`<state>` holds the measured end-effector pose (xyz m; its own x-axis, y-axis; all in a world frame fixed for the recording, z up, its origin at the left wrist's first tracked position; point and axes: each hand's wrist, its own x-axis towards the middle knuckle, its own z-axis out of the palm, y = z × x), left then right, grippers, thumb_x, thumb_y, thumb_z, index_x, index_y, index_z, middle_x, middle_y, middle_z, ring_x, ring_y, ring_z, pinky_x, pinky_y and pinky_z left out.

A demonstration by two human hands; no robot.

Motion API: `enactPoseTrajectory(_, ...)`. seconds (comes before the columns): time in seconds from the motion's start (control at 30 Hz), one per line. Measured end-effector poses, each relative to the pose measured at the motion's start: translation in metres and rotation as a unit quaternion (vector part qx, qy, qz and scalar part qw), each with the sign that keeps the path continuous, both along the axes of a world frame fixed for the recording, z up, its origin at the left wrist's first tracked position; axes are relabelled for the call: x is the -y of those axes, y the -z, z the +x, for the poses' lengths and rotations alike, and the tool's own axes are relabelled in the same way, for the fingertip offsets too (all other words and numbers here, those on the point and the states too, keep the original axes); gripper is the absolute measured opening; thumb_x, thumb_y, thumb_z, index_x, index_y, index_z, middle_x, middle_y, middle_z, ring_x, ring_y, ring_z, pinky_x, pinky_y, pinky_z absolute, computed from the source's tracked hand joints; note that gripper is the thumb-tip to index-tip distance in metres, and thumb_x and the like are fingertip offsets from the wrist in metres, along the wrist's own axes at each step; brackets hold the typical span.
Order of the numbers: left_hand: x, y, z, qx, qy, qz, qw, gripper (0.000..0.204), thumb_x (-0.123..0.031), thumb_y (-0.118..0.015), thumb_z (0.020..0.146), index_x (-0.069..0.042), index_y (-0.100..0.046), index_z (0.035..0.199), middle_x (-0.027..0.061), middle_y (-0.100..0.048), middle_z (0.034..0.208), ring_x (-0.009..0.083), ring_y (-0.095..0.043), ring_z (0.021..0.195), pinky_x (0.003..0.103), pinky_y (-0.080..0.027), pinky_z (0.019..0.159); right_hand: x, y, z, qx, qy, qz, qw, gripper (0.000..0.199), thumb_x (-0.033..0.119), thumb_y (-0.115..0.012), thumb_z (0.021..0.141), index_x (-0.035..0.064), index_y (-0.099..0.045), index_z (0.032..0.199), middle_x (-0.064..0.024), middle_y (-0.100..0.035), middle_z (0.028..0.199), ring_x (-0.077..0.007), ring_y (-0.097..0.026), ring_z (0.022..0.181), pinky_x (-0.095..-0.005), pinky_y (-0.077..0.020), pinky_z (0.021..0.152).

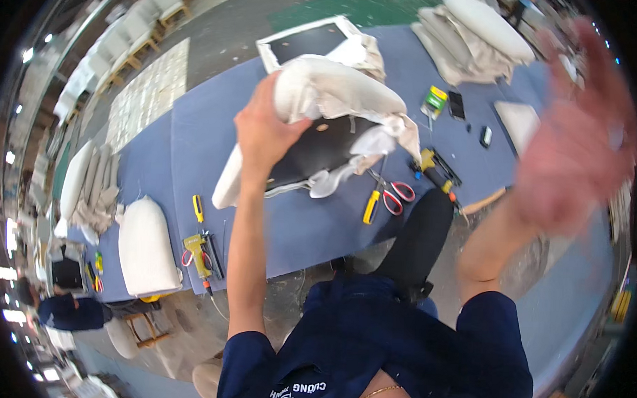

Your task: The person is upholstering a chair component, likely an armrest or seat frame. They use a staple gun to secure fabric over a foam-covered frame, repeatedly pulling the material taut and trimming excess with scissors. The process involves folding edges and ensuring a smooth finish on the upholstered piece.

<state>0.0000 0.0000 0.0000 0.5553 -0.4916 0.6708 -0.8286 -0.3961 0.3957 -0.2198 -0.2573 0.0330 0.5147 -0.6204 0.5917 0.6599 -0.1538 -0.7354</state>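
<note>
Cream cushion (336,94) with black underside, blue table (310,227).

Worn on the head, looking steeply down over the chest and both forearms. Only one view here, nothing shared with a second. Wide fisheye: straight table (194,145) edges bowed toward the rim, black corners all round. Very near to the right hand (580,138), blurred and large at the right edge; somewhat farther from the left hand (264,137) at centre. Far workshop floor at the top, a seated person (65,309) at the lower left.
</note>
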Motion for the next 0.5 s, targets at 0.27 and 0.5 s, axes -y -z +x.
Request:
enactPoseTrajectory(0.27, 0.008, 0.0, -0.007, -0.038, 0.074, -0.072, 0.994, 0.078, -0.009, -0.084, 0.062, -0.006, -0.057, 0.135, 0.0159, -0.066, 0.127, 0.0347, -0.066, 0.115, 0.04, -0.05, 0.101, 0.004, 0.323, -0.079, -0.479, 0.134, -0.089, 0.863, 0.024, 0.017, -0.075, 0.086, -0.0009, -0.074, 0.101, -0.0173, -0.077, 0.092, -0.0257, -0.076, 0.09, -0.0372, -0.0575, 0.081)
enactPoseTrajectory(0.5, 0.036, -0.034, -0.004, 0.113, 0.223, -0.005, 0.968, 0.076, -0.013, -0.09, 0.055, -0.008, -0.062, 0.125, 0.0112, -0.063, 0.128, 0.0353, -0.064, 0.112, 0.042, -0.054, 0.093, -0.03, 0.314, -0.078, -0.599, 0.122, -0.178, 0.771, 0.022, 0.028, -0.074, 0.087, 0.0107, -0.077, 0.101, -0.0098, -0.077, 0.091, -0.0271, -0.075, 0.086, -0.0397, -0.0573, 0.077)
